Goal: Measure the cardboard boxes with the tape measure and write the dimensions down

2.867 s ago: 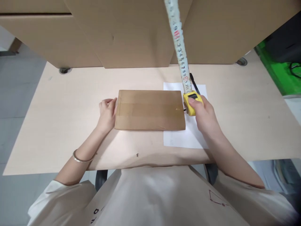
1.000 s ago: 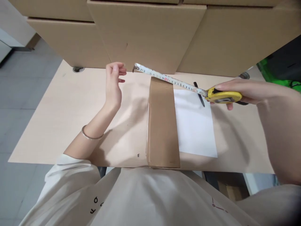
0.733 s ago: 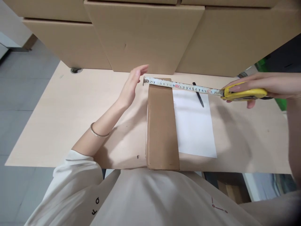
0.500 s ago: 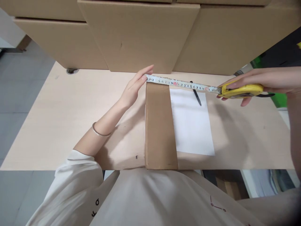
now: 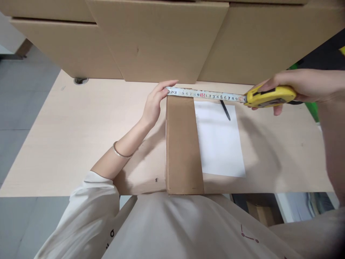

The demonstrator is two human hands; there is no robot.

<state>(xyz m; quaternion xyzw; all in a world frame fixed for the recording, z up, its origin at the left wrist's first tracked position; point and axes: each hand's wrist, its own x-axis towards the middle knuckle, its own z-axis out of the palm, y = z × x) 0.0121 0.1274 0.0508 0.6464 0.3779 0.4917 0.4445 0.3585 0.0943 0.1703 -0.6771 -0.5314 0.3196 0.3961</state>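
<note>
A narrow brown cardboard box (image 5: 183,144) stands on edge on the pale desk (image 5: 81,136), running from the near edge toward the back. My right hand (image 5: 293,86) grips a yellow tape measure case (image 5: 269,96) above the desk's right side. Its white tape blade (image 5: 206,94) stretches left across the box's far end. My left hand (image 5: 155,102) pinches the blade's tip at the box's far left corner. A bracelet sits on my left wrist.
A white sheet of paper (image 5: 219,140) lies right of the box with a black pen (image 5: 225,109) at its far end. Large cardboard boxes (image 5: 161,39) stand along the back of the desk. Something green (image 5: 312,108) shows at the right.
The box was turned from lying flat to standing on edge lengthwise. The tape swung down to horizontal, and my left hand came over and took hold of its tip at the box corner.
</note>
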